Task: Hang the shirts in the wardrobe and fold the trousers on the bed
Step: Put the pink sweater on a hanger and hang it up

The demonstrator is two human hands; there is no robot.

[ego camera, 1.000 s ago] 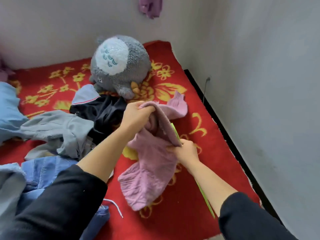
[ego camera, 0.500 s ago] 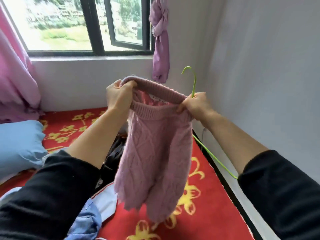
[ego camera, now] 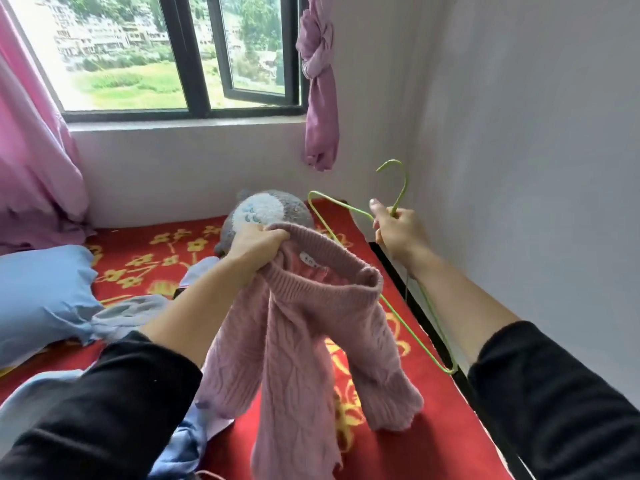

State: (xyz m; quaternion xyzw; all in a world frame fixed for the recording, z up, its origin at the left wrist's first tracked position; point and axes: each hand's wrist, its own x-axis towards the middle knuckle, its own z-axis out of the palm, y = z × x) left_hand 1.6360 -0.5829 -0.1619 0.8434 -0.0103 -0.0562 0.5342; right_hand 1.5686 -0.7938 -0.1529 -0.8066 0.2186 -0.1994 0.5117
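Note:
A pink cable-knit sweater [ego camera: 304, 351] hangs in the air over the red bed [ego camera: 433, 427]. My left hand [ego camera: 258, 244] grips its ribbed neck opening at the left side, and the sleeves dangle down. My right hand [ego camera: 398, 230] holds a green wire hanger [ego camera: 401, 306] just below its hook, to the right of the sweater and apart from it. The hanger's long bar runs down behind the sweater's right shoulder toward the bed edge.
A grey plush toy [ego camera: 266, 209] sits behind the sweater. A blue pillow [ego camera: 38, 299] and blue and grey clothes [ego camera: 128, 317] lie on the left. A window [ego camera: 180, 57], pink curtains [ego camera: 34, 161] and a knotted purple curtain [ego camera: 320, 81] stand behind; a grey wall [ego camera: 536, 168] is on the right.
The sweater was lifted off the bed with both hands. My right hand has since let go of the collar and moved right, holding only the hanger; the collar now sags from my left hand.

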